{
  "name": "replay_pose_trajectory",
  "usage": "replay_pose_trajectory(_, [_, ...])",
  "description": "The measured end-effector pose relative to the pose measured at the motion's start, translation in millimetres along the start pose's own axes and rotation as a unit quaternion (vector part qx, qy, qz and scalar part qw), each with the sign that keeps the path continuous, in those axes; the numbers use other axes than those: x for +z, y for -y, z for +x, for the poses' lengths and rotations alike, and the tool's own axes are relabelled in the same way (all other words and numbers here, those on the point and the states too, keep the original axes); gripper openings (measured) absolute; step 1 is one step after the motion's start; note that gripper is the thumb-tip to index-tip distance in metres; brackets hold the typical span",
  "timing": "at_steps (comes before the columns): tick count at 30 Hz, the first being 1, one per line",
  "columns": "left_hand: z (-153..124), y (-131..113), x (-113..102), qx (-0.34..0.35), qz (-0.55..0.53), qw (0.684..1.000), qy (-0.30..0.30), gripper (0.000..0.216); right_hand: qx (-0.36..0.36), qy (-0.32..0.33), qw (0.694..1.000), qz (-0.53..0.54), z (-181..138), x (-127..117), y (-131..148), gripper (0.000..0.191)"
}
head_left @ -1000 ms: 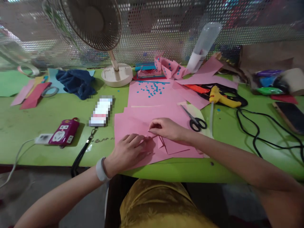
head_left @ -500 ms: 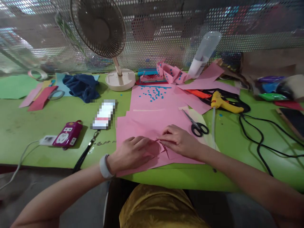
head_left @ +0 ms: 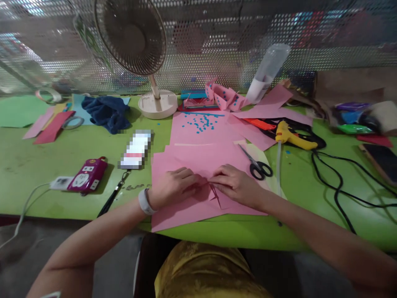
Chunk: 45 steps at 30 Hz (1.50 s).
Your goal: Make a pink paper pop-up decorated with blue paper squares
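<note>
Between my hands is a small folded piece of pink paper (head_left: 214,193) with narrow pointed ends, lying over larger pink sheets (head_left: 182,215). My left hand (head_left: 177,187) has its fingers curled together on the left part of the folded piece. From the other side, my right hand (head_left: 232,183) pinches its upper edge between thumb and fingers. The fingertips of both hands nearly meet, and they hide much of the fold. Black-handled scissors (head_left: 259,169) lie just beyond my right hand, with the blades pointing away to the left.
A yellow glue gun (head_left: 293,137) rests at the right, near a black cable (head_left: 339,182). Small blue paper bits (head_left: 203,123) lie on pink paper ahead. A fan (head_left: 157,104), a phone (head_left: 136,149) and a purple power strip (head_left: 88,176) are to the left.
My left hand has shifted slightly up and to the right, and its spread fingers have drawn in on the folded pink paper. My right hand stays almost in place.
</note>
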<state>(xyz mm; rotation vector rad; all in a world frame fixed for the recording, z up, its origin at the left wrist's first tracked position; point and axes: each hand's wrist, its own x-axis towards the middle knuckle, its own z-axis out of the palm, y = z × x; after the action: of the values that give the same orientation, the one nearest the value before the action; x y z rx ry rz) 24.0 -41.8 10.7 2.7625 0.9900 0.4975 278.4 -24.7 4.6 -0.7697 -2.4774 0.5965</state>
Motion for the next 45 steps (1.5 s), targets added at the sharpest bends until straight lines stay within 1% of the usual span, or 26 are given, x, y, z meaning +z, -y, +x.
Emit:
replay_pose_trajectory(2, [1.0, 0.4, -0.7, -0.010, -0.014, 1.000, 0.003, 0.024, 0.000, -0.002, 1.000, 0.007, -1.1, -0.5, 0.3, 0.027])
replay_pose_trajectory(7, [1.8, -2.3, -0.8, -0.001, -0.012, 1.000, -0.004, 0.026, 0.000, -0.002, 1.000, 0.008, -4.0, -0.6, -0.2, 0.030])
replay_pose_trajectory(10, [2.3, -4.4, -1.4, -0.028, -0.032, 0.999, -0.001, 0.025, -0.002, 0.001, 1.000, 0.003, -4.7, -0.2, -1.2, 0.030])
replay_pose_trajectory(13, [4.1, -5.3, -2.9, -0.055, -0.083, 0.995, 0.001, 0.021, -0.001, 0.001, 1.000, 0.003, -4.7, -0.4, -0.9, 0.030])
replay_pose_trajectory(19, [7.1, -3.0, -0.9, -0.083, -0.139, 0.987, -0.017, 0.017, -0.003, 0.002, 1.000, 0.001, -4.8, -1.2, 0.3, 0.029])
replay_pose_trajectory(23, [7.5, -2.3, 1.2, -0.093, -0.150, 0.984, -0.027, 0.021, -0.009, -0.001, 1.000, -0.009, -5.7, -0.7, -0.5, 0.030])
replay_pose_trajectory(27, [8.1, -1.6, 1.4, -0.087, -0.146, 0.985, -0.033, 0.024, -0.046, 0.012, 0.997, -0.068, -7.1, 0.5, -0.4, 0.034])
replay_pose_trajectory(30, [8.6, -0.7, 0.6, -0.092, -0.157, 0.983, -0.030, 0.019, -0.077, 0.021, 0.986, -0.144, -8.0, 1.5, 1.5, 0.039])
replay_pose_trajectory(32, [8.7, -0.2, 0.1, -0.097, -0.161, 0.982, -0.029, 0.016, -0.086, 0.027, 0.979, -0.183, -8.6, 2.2, 3.1, 0.041])
replay_pose_trajectory(37, [8.0, 4.0, -1.2, -0.105, -0.195, 0.975, -0.014, 0.017, -0.110, 0.044, 0.962, -0.246, -9.6, 4.0, 4.5, 0.041])
replay_pose_trajectory(41, [6.3, 9.9, -7.6, -0.069, -0.234, 0.970, 0.014, 0.020, -0.116, 0.055, 0.954, -0.269, -8.9, 4.8, 4.9, 0.040])
replay_pose_trajectory(43, [4.8, 10.5, -13.9, -0.050, -0.227, 0.973, 0.011, 0.024, -0.119, 0.059, 0.953, -0.273, -8.1, 4.6, 5.6, 0.039])
replay_pose_trajectory(45, [2.3, 8.3, -20.4, -0.042, -0.195, 0.980, 0.008, 0.029, -0.123, 0.063, 0.951, -0.278, -7.4, 4.2, 6.5, 0.038])
